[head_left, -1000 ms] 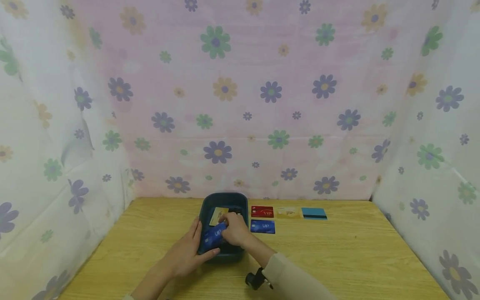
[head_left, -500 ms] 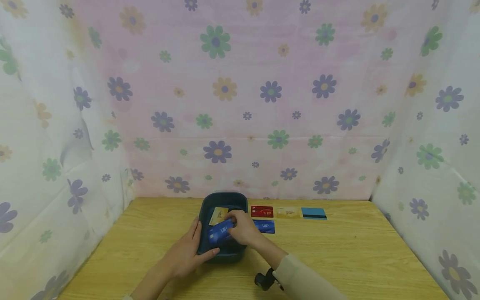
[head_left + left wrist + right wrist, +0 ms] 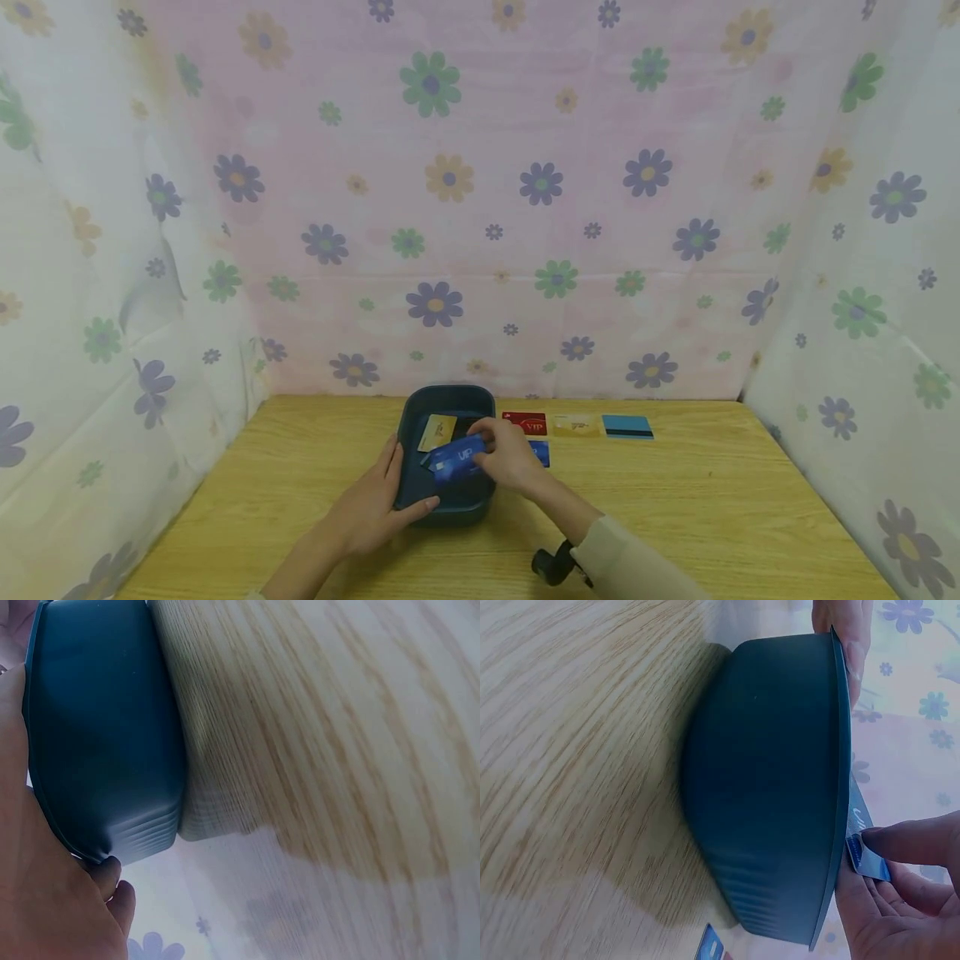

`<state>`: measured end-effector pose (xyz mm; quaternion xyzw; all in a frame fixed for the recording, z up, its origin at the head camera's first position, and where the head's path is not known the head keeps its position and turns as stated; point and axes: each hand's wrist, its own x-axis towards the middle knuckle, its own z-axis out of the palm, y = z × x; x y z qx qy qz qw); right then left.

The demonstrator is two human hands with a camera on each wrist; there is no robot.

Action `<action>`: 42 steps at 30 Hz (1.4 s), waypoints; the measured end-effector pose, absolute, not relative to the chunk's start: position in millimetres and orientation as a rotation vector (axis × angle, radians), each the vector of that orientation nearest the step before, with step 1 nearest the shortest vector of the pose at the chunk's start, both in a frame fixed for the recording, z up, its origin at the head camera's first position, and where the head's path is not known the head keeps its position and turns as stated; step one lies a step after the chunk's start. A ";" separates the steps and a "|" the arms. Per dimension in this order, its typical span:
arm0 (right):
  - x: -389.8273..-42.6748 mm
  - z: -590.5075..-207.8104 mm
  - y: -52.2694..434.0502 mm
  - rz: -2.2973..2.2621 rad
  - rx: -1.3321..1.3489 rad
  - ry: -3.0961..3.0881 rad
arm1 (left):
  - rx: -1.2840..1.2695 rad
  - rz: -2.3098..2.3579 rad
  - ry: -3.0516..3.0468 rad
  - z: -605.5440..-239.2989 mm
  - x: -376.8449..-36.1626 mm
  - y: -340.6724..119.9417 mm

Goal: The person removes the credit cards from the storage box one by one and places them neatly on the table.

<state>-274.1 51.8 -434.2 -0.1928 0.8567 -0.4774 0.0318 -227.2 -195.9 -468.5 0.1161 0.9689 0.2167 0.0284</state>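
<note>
A dark teal plastic box (image 3: pixel 446 518) stands on the wooden table, its outer wall filling much of both wrist views. My left hand (image 3: pixel 367 504) grips its near left side, thumb over the rim and fingers along the outside. Between thumb and fingers my right hand (image 3: pixel 510 458) pinches a blue VIP card (image 3: pixel 456 460) over the box; the right wrist view shows the card (image 3: pixel 868 859) above the rim. The corner of another card (image 3: pixel 425 460) peeks out at its left. Inside the box lies a gold card (image 3: pixel 437 433).
Right of the box, a red VIP card (image 3: pixel 525 422), a pale gold card (image 3: pixel 577 426) and a light blue card (image 3: pixel 628 427) with a dark stripe lie in a row. Below the red one, another blue card (image 3: pixel 542 453) is partly hidden by my right hand. Flowered cloth (image 3: pixel 495 250) surrounds the table.
My right hand has moved right and slightly up with the blue VIP card, from the box's left part toward its right rim. The left hand has stayed in place.
</note>
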 end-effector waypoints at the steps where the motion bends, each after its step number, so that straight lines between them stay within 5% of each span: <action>1: -274.0 -433.9 53.8 -1.477 -0.594 2.633 | 0.358 0.669 2.991 -468.6 -227.0 -195.9; 23: -278.9 -438.9 90.9 -1.575 -0.635 2.632 | 0.355 0.661 3.000 -474.6 -230.6 -198.4; 42: -277.6 -443.7 132.8 -1.633 -0.376 2.658 | 0.369 0.680 3.002 -471.9 -229.0 -196.6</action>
